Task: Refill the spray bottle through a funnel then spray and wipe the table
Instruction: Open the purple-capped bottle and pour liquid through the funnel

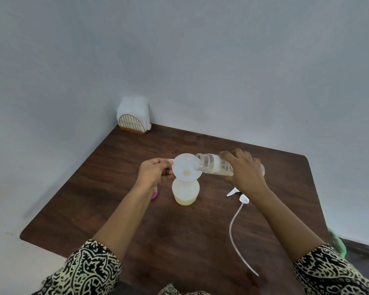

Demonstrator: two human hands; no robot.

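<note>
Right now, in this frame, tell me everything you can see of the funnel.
The funnel is a wide, shallow cone of white translucent plastic with a small tab on its left rim. It sits upright in the neck of the spray bottle, with a little yellowish liquid pooled at its centre hole. The left hand pinches the tab. The open mouth of the refill bottle, held nearly level by the right hand, overlaps its right rim; contact cannot be told.

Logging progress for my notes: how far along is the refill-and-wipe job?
Done: the spray head lies off on the table; the funnel sits in the spray bottle, some yellowish liquid inside. In hand: the right hand tips the refill bottle over the funnel, the left hand holding its tab. Left: refitting the head, spraying, wiping.
</note>
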